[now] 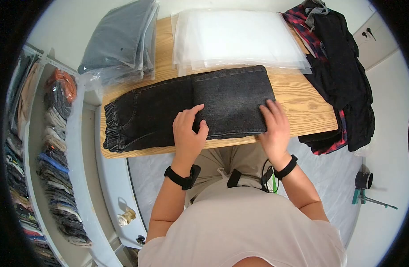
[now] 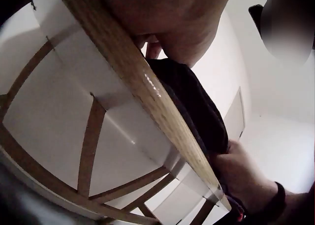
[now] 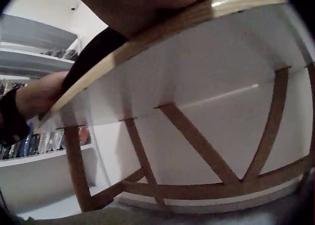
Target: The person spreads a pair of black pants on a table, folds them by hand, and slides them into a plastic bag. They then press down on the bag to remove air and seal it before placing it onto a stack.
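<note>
Black jeans point(image 1: 182, 93): likely soft, grippy; take the folded end beside my right hand point(image 1: 275, 127).
Left hand point(image 1: 187, 130): spread on top.
Right: loosely spread.

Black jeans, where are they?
In the head view, the black jeans lie folded, centre-left, on the wooden table, touched by the left hand and right hand, before the clear plastic bags.
</note>
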`<state>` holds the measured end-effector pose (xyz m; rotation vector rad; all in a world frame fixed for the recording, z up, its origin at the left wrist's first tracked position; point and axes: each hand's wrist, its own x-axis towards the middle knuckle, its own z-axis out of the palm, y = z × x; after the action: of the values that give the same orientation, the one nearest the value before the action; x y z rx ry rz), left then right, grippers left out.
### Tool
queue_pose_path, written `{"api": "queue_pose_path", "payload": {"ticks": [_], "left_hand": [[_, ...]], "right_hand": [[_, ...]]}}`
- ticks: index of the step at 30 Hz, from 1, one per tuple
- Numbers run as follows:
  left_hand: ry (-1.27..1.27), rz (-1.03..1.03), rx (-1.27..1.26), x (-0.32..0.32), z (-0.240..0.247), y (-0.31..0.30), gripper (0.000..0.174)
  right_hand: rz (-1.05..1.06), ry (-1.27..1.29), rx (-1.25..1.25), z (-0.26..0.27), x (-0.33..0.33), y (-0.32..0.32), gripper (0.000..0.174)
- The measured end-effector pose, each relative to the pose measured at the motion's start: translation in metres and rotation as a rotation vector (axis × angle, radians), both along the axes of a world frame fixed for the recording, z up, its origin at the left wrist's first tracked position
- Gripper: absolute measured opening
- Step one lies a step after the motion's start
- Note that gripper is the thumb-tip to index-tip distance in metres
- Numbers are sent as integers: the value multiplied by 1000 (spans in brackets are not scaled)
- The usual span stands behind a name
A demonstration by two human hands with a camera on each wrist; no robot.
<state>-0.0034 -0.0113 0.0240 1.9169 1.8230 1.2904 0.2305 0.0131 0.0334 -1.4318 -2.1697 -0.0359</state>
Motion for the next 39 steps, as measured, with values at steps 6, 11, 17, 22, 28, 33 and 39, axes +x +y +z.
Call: {"api": "queue_pose_path", "payload": {"ticks": [6,11,17,22,28,33,39], "left_hand": [[-60,58,-32,1,1,1,32],[-137,54,11,-3,1,3,33],[-2,11,-38,-8,-7,2,38],[26,22,-65,1,3,-1,45],[190,26,-44,1,-1,-2,46],[169,-33,-88,1,2,-1,48],[241,17,-71,3,0,0,49]], "right_hand": [[-155,251,-57,-15,4,11,71],[-115,162,23,-12,-1,11,69],[-18,-92,-15,-1,4,17,68],[183,3,-208,10,28,28,73],[199,401,-360,-1,43,24,74],[278,88,-91,-11,36,8,67],[177,287,4,-19,35,-7,62]]}}
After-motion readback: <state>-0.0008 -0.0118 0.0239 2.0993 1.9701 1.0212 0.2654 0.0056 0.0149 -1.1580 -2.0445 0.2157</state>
